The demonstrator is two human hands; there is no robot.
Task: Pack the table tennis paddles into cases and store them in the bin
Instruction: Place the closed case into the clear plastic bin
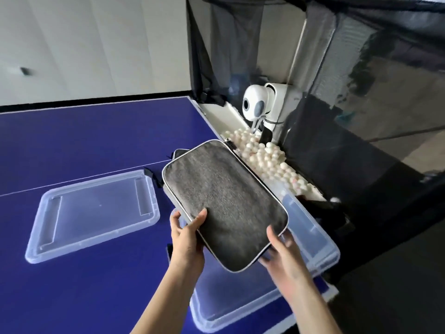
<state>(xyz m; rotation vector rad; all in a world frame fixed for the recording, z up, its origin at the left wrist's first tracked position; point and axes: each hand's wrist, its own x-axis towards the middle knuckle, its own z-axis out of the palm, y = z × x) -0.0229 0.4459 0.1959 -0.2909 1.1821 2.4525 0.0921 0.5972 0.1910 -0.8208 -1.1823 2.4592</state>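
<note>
A grey fabric paddle case (224, 201) with light piping is held tilted in the air over a clear plastic bin (240, 312) at the table's right edge. My left hand (186, 233) grips the case's near left edge, thumb on top. My right hand (280, 249) holds its near right corner from below. The case looks zipped, and nothing of a paddle shows. A dark strap or second case (178, 153) peeks out behind its far corner.
The bin's clear lid (92, 213) lies flat on the blue table (72, 141) to the left. A white ball-feeding machine (258, 104) and a tray of many white balls (265, 157) sit behind, surrounded by black netting (361, 116).
</note>
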